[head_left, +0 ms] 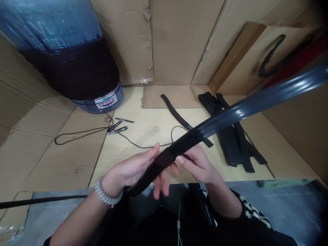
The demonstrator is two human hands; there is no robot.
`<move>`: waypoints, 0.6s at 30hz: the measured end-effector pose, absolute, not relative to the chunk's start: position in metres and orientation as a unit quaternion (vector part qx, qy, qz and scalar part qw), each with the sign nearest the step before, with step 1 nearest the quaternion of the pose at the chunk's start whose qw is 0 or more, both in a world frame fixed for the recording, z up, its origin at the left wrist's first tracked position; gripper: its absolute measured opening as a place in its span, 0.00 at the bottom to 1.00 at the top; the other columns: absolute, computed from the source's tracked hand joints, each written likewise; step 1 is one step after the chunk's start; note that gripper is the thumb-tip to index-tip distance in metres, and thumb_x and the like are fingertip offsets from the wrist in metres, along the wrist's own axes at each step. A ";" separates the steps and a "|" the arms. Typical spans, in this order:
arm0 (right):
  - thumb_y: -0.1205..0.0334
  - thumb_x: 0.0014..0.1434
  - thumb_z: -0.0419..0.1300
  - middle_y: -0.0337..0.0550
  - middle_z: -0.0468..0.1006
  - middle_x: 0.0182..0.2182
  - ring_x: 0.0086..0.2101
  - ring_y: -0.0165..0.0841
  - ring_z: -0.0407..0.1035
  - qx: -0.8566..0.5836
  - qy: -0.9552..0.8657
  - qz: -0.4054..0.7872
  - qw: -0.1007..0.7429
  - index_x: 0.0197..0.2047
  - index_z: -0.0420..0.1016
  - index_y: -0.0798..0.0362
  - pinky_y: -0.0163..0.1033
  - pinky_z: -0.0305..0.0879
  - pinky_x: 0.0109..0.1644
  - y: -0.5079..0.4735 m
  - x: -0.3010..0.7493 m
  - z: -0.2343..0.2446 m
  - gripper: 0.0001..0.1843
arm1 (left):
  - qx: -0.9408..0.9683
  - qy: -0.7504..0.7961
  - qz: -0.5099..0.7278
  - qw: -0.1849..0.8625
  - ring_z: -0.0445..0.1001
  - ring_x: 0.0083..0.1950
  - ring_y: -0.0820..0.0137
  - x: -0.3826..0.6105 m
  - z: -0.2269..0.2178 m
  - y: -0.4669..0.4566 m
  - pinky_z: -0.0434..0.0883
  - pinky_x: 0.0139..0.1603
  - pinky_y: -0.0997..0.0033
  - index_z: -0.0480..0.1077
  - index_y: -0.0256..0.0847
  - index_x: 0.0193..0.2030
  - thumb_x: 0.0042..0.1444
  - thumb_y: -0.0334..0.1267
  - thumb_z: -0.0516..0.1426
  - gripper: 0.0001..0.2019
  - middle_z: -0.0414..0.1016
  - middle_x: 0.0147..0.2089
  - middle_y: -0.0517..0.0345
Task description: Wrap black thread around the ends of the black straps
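A long dark strap (164, 159) runs across my view, with a glossy blue-grey stretch rising toward the upper right and a matt brown section between my hands. My left hand (130, 169), with a white coil band on its wrist, holds the strap's lower part between thumb and fingers. My right hand (197, 164) grips the strap just above the brown section, fingers curled around it. The hands are close together, and the strap hides part of my left fingers.
Several black straps (230, 136) lie piled at the right, and a single strap (184, 121) lies behind my hands. Small thread snips (120, 126) and a thin black cord (84, 133) lie on the light wooden board (151, 136). A blue bottle (107, 100) and cardboard walls stand behind.
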State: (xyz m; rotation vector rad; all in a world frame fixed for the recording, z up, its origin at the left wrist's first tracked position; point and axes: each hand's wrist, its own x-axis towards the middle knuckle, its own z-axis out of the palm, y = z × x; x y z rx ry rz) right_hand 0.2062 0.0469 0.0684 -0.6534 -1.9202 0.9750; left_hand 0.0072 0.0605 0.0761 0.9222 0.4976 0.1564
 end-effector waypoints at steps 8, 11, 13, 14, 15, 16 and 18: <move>0.56 0.65 0.50 0.36 0.61 0.17 0.21 0.26 0.57 -0.295 -0.791 0.325 0.426 0.27 0.69 0.55 0.34 0.54 0.25 0.049 0.208 0.065 0.17 | 0.358 0.254 0.150 0.886 0.43 0.18 0.83 0.024 0.082 0.048 0.39 0.17 0.78 0.57 0.37 0.25 0.59 0.61 0.47 0.26 0.52 0.21 0.67; 0.58 0.65 0.50 0.36 0.62 0.18 0.21 0.26 0.57 -0.282 -0.795 0.325 0.428 0.27 0.67 0.55 0.33 0.54 0.25 0.048 0.208 0.066 0.16 | 0.350 0.257 0.164 0.886 0.44 0.18 0.84 0.025 0.083 0.048 0.39 0.17 0.79 0.58 0.38 0.29 0.59 0.57 0.49 0.22 0.54 0.22 0.66; 0.61 0.64 0.51 0.36 0.62 0.18 0.21 0.25 0.57 -0.277 -0.792 0.326 0.435 0.26 0.65 0.56 0.32 0.53 0.25 0.047 0.207 0.066 0.15 | 0.360 0.261 0.179 0.878 0.45 0.18 0.84 0.025 0.083 0.047 0.40 0.17 0.79 0.59 0.38 0.31 0.59 0.56 0.50 0.20 0.54 0.22 0.67; 0.62 0.63 0.51 0.35 0.61 0.18 0.21 0.24 0.56 -0.276 -0.791 0.324 0.439 0.26 0.65 0.56 0.32 0.52 0.24 0.047 0.207 0.066 0.14 | 0.366 0.266 0.186 0.872 0.45 0.18 0.83 0.025 0.083 0.046 0.39 0.17 0.80 0.59 0.38 0.31 0.59 0.55 0.50 0.20 0.54 0.22 0.67; 0.63 0.63 0.52 0.35 0.60 0.18 0.20 0.23 0.55 -0.276 -0.790 0.321 0.443 0.26 0.64 0.56 0.32 0.51 0.24 0.047 0.206 0.065 0.13 | 0.372 0.273 0.191 0.866 0.45 0.18 0.83 0.026 0.084 0.045 0.39 0.17 0.79 0.59 0.38 0.31 0.59 0.55 0.49 0.20 0.53 0.21 0.67; 0.63 0.63 0.52 0.34 0.59 0.18 0.20 0.23 0.54 -0.277 -0.789 0.317 0.447 0.27 0.64 0.56 0.31 0.50 0.23 0.047 0.206 0.065 0.13 | 0.376 0.281 0.195 0.861 0.45 0.18 0.83 0.027 0.084 0.044 0.39 0.17 0.79 0.58 0.38 0.31 0.58 0.55 0.49 0.20 0.53 0.21 0.67; 0.63 0.63 0.53 0.34 0.57 0.17 0.20 0.22 0.52 -0.283 -0.784 0.307 0.459 0.27 0.65 0.57 0.31 0.49 0.23 0.047 0.205 0.063 0.12 | 0.388 0.303 0.201 0.847 0.44 0.18 0.82 0.028 0.085 0.043 0.39 0.17 0.78 0.58 0.39 0.31 0.59 0.56 0.47 0.20 0.52 0.21 0.67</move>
